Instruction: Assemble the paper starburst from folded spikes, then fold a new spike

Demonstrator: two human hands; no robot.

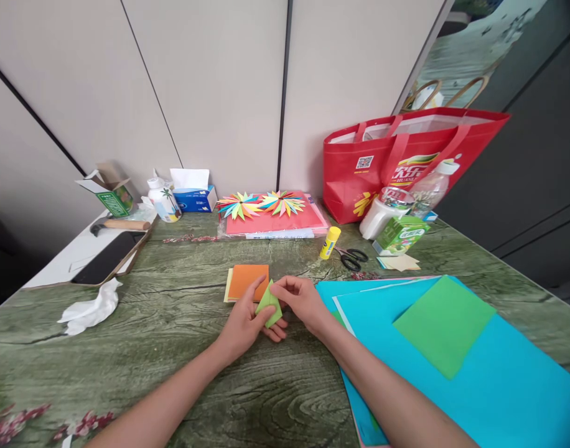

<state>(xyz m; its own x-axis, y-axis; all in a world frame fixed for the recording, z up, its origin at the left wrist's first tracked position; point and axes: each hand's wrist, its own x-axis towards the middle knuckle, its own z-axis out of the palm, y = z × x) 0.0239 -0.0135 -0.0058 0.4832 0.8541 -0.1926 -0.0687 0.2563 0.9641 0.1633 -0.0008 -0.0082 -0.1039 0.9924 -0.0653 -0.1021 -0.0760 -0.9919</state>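
Observation:
A small folded light-green paper (269, 303) is held between both hands just above the green wood-grain table (173, 323). My left hand (246, 323) cups it from below and the left, thumb on its upper edge. My right hand (300, 297) pinches its top right corner with curled fingers. Just behind them lies a small stack of square papers (246, 280), orange on top of yellow.
Large blue sheets (499, 379) with a green sheet (443, 323) on top lie at the right. A glue stick (330, 242), scissors (353, 257), paper stars (261, 204) on red sheets, a red bag (406, 155), bottles, tissue box (194, 198) and crumpled tissue (91, 307) surround the middle.

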